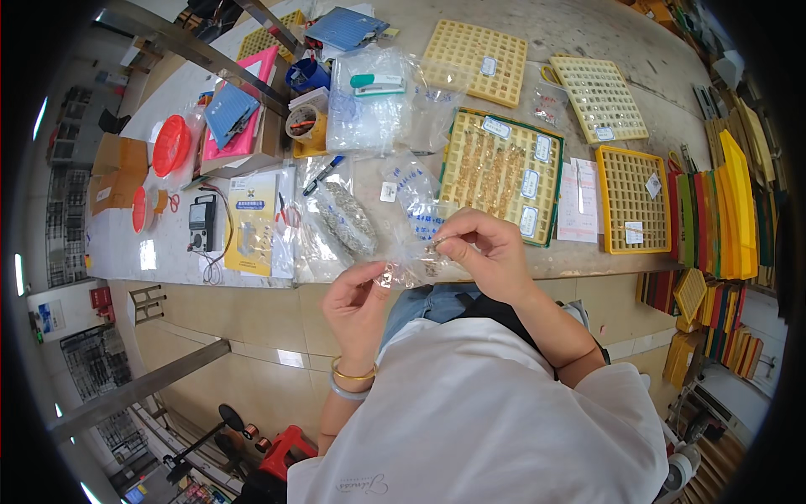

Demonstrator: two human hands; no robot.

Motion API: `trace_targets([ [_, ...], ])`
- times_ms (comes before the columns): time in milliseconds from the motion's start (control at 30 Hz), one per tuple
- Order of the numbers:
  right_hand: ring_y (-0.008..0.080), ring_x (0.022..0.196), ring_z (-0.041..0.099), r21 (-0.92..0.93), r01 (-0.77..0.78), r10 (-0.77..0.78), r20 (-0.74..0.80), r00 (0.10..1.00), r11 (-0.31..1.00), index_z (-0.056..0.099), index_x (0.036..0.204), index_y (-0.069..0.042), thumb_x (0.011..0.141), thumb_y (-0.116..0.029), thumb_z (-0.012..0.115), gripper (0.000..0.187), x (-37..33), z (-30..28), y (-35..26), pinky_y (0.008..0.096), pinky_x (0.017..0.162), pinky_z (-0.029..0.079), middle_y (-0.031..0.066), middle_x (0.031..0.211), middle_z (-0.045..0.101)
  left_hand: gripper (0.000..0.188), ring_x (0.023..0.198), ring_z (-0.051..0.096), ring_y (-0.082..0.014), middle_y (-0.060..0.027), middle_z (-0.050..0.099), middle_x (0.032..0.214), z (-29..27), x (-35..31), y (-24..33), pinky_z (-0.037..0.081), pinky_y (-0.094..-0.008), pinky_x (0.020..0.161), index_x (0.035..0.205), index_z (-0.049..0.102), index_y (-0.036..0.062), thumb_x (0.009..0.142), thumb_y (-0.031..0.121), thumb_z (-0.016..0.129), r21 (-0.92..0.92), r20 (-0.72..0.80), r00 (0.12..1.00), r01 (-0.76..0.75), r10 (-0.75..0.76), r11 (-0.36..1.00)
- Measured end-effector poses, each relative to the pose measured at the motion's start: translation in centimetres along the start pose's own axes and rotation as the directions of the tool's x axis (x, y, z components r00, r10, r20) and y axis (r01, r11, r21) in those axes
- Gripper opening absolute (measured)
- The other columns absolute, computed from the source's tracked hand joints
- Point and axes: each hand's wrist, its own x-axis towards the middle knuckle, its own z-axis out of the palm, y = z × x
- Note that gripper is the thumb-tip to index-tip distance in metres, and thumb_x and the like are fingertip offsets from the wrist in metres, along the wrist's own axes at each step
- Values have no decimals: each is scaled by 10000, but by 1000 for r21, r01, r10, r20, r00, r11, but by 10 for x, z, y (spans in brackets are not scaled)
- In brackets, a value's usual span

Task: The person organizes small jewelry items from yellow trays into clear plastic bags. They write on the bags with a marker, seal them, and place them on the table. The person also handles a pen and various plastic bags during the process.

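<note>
Near the table's front edge, both my hands are at a small clear plastic bag (406, 270). My left hand (357, 304) pinches its lower left part between thumb and fingers. At the bag's right side my right hand (487, 252) is closed, thumb against fingertips; small metallic bits show at that pinch, too small to name. Just behind my left hand lies a larger clear bag filled with many small silvery parts (346, 220). A yellow grid tray (547, 178) with rows of small gold-coloured parts lies on the table beyond my right hand.
More yellow grid trays (477, 57) lie at the back, and an orange one (635, 200) at the right. Clear bags (369, 118) with a green-and-white stapler (378, 81) lie at the back centre. A black multimeter (201, 220) stands left; upright coloured boards (732, 197) line the right edge.
</note>
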Motion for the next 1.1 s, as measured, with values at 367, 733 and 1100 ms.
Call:
trace_targets([
  [367, 65, 758, 554, -22, -233, 234, 64, 970, 972, 624, 884, 3, 844, -96, 616, 107, -2, -8, 14, 207, 632, 448, 15, 824, 610, 151, 748, 580, -78, -56, 610, 847, -9, 1, -26, 472, -195, 647, 945, 530, -9, 823, 6, 618, 22, 30, 987, 156, -156, 988],
  [733, 226, 860, 630, -633, -379, 674, 320, 666, 675, 537, 1090, -20, 768, -237, 650, 404, -28, -19, 108, 311, 697, 500, 166, 899, 635, 161, 940, 591, -177, -100, 568, 1006, -33, -23, -118, 510, -293, 798, 1052, 478, 22, 916, 107, 490, 4, 271, 657, 730, -704, 683],
  [1100, 265, 726, 628, -830, -90, 609, 325, 723, 550, 625, 1000, -116, 757, -252, 577, 283, -8, -56, 136, 367, 689, 487, 125, 804, 646, 248, 860, 593, -145, -77, 614, 982, -53, -5, -153, 495, -267, 769, 1068, 553, 14, 893, 189, 540, -25, 250, 627, 766, -738, 642],
])
